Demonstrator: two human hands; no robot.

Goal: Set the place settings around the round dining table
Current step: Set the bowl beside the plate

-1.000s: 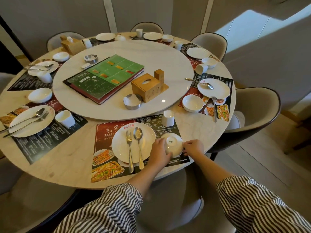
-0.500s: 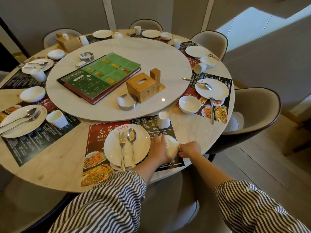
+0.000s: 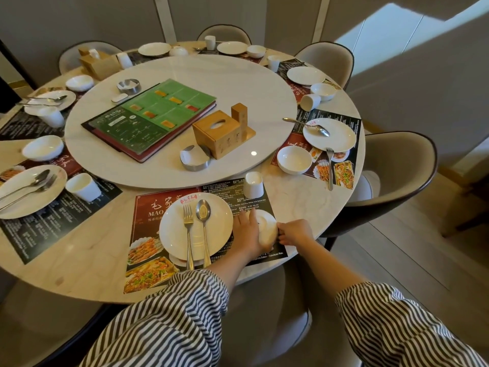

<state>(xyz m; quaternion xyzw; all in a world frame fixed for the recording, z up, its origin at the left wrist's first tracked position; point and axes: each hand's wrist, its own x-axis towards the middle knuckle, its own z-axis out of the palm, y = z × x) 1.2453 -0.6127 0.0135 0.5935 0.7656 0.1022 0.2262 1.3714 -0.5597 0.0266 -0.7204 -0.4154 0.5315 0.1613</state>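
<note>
Both sleeves (image 3: pixel 169 319) show black-and-white stripes. Between the hands sits a plain white bowl (image 3: pixel 267 226); left of it, a white plate (image 3: pixel 174 231) with silver cutlery (image 3: pixel 195 229) lies on a red-and-black placemat (image 3: pixel 148 207). Beyond, the menu (image 3: pixel 156 115) is green.

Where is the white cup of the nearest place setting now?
In the head view, the white cup stands upside down on the placemat, right of centre, beyond the plate and by the turntable.

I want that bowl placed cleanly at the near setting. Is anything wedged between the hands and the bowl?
Nothing visible. The left hand and the right hand hold the overturned white bowl directly from either side on the placemat. The plate lies just left of it, and the cup stands clear behind.
</note>
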